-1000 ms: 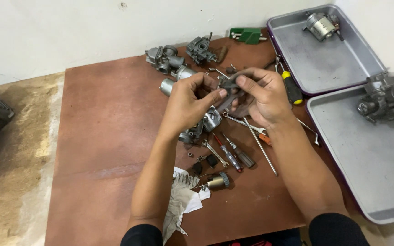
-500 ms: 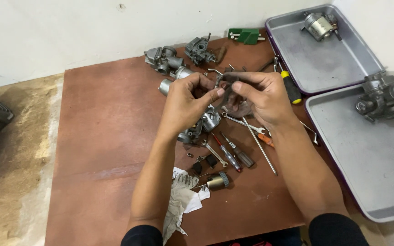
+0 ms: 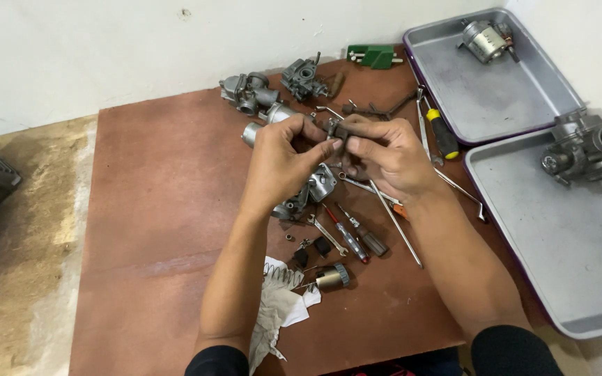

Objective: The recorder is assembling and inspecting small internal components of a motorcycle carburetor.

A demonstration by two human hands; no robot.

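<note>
Both forearms are bare. The left hand (image 3: 283, 163) and right hand (image 3: 388, 157) wear no gloves. Black sleeves end above each elbow.

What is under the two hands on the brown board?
Under the left hand and right hand lies a grey metal carburettor part on the brown board. The hands hide its upper part.

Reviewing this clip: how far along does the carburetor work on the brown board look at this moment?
Done: small parts, a spring and a brass cylinder lie loose on the brown board, so stripping looks well underway. In hand: left hand and right hand pinch a small metal piece together. Left: two carburetors by the wall look whole, apparently untouched.
</note>
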